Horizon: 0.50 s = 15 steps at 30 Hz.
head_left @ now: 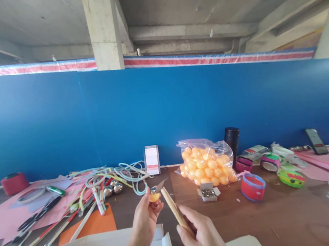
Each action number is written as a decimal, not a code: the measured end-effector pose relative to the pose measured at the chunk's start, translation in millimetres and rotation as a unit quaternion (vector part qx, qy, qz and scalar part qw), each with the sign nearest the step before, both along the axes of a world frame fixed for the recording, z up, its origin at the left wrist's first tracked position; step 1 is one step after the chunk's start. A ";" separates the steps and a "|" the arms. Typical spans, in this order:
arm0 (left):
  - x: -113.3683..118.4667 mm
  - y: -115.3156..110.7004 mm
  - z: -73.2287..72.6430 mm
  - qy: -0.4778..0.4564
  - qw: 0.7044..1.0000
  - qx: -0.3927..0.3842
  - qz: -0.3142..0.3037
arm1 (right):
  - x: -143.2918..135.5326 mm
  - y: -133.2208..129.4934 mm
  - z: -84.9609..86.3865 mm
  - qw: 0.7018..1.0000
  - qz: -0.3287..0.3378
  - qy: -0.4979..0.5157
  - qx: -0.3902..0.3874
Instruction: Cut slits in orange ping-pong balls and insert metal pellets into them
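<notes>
Pinching a small orange piece (154, 197) between bent thumb and fingers, a person's left hand (145, 217) works above a brown tabletop (251, 219), facing a blue partition (163, 107). The right hand (200, 228) is wrapped around a pale wooden stick (176, 211), fingers closed, its far end angled up toward the left hand. A dark, pointed blade-like piece (160, 185) shows between the orange piece and the stick's tip; whether it is joined to either cannot be told. The orange piece is held just beyond a shallow white box (106, 235), whose rim runs below the left hand.

Beyond the right hand stand a small open carton of metal pieces (209, 195) and, behind it, a clear bag of orange balls (206, 167), with a black cylinder (232, 141) close beside the bag. Farther right sit a red-and-blue ring (253, 187) and a green band (291, 178). To the left lie pale blue tubing (125, 168), shiny silver balls (112, 189), black-handled scissors (30, 219) and pink paper (1, 218).
</notes>
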<state>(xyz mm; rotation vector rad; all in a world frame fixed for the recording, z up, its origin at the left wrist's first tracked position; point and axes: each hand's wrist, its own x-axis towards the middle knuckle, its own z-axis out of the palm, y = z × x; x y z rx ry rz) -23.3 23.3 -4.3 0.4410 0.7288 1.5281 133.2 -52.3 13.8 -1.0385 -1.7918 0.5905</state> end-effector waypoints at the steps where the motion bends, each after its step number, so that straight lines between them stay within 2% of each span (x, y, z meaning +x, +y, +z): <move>1: -0.4 0.3 -0.4 -0.005 1.000 0.001 0.001 | 0.0 -0.1 0.5 1.000 0.004 -0.004 -0.002; 8: -0.1 -0.4 0.1 0.012 1.000 0.005 -0.004 | 0.1 1.3 0.2 0.999 -0.030 0.020 0.001; 15: 0.7 1.5 -4.0 0.025 1.000 0.015 0.004 | -0.4 2.4 -4.9 0.999 -0.035 0.011 0.006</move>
